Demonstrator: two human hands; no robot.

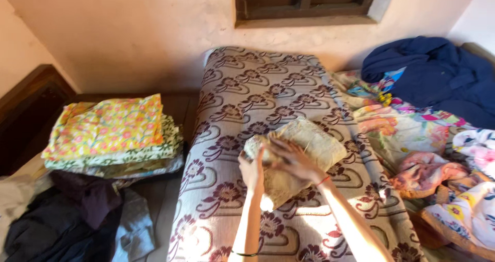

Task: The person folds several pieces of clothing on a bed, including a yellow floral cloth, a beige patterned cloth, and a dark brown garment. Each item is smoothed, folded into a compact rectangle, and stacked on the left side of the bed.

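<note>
- Head view: the left hand (251,170) grips the near-left edge of a beige folded cloth (309,148), fingers curled around it.
- The right hand (293,160) lies flat on top of the cloth, fingers spread, pressing rather than clasping; a red thread circles its wrist.
- The cloth rests mid-way along a mattress (242,97) patterned in maroon flowers.
- Left of the mattress sits a stack (111,135) of folded floral fabrics, yellow on top, with dark clothes (62,220) nearer.
- To the right lies a flowered sheet (412,128); a blue garment (438,76) is heaped at the far right.
- A window (307,1) sits in the far wall.
</note>
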